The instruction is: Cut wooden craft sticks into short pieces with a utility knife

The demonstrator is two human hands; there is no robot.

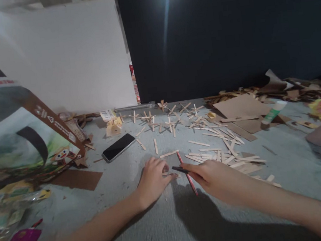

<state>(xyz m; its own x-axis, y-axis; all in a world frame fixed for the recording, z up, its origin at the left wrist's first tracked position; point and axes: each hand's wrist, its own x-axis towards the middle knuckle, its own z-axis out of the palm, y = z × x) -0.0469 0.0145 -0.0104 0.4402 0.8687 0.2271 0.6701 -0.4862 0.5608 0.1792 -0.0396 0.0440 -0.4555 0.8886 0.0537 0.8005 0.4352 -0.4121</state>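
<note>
My right hand (213,176) grips a red pencil (187,174) and a thin dark tool, its tip (179,169) pointing left. My left hand (153,179) rests palm down on the grey table (172,219), fingertips close to the dark tip and apparently pressing on something small that I cannot make out. A loose wooden craft stick (169,154) lies just beyond both hands. Many more craft sticks (218,145) are scattered across the table ahead and to the right, some glued into crosses (148,118).
A black phone (118,147) lies left of centre. A printed cardboard box (16,125) stands at the left, above brown card (77,179) and wrappers. A glue stick (274,112) rests on cardboard sheets (243,107) at right. White and dark boards stand behind.
</note>
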